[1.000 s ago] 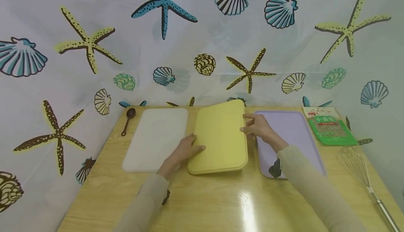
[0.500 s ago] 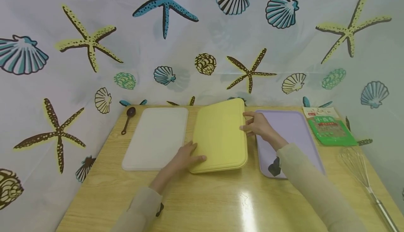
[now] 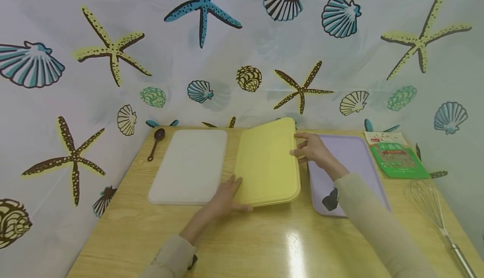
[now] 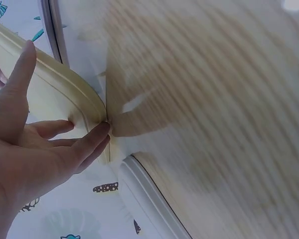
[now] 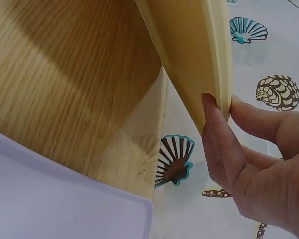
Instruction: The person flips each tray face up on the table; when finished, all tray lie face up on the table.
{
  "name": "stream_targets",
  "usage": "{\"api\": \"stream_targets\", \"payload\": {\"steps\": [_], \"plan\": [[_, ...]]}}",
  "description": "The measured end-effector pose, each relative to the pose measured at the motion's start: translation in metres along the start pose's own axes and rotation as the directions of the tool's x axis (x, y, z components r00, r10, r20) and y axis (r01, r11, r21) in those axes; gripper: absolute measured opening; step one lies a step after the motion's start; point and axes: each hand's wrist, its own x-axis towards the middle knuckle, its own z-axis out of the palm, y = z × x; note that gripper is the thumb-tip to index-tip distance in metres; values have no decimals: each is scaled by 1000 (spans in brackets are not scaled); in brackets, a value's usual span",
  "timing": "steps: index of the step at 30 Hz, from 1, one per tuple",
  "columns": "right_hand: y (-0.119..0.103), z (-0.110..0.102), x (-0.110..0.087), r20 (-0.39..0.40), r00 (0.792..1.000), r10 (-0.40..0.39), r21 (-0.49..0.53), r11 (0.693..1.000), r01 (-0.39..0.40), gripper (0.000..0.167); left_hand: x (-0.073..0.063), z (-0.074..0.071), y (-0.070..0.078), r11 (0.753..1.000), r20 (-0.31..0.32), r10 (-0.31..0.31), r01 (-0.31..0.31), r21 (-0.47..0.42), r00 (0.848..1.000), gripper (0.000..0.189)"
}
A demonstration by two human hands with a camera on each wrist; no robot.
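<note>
A yellow rectangular tray (image 3: 266,164) is tilted over the table, its right side raised and its left side low, close over the wood. My right hand (image 3: 314,150) pinches the raised right edge; in the right wrist view, thumb and fingers (image 5: 222,134) lie on opposite faces of the rim. At the near left corner is my left hand (image 3: 227,198), fingers spread along the left edge and thumb along the front edge. The left wrist view shows extended fingertips (image 4: 102,132) right at the tray's low edge. A white tray (image 3: 190,166) lies to the left, a lilac tray (image 3: 351,164) to the right.
A dark brown spoon (image 3: 155,143) lies at the back left of the wooden table (image 3: 242,244). Green and white food packets (image 3: 397,160) sit at the back right, with a wire whisk (image 3: 438,219) in front of them. A shell-patterned cloth (image 3: 223,38) hangs behind.
My left hand has slid nearer along the yellow tray's left edge to its front corner, the thumb leaving the top face for the front edge. My right hand keeps its grip.
</note>
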Motion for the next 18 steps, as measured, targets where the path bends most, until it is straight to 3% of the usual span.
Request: {"api": "stream_targets", "payload": {"steps": [18], "plan": [[-21,-12,-5,37,999,-33,39,999,32,68,-5,5,14,997,-18,70,-69,47,997,91]]}}
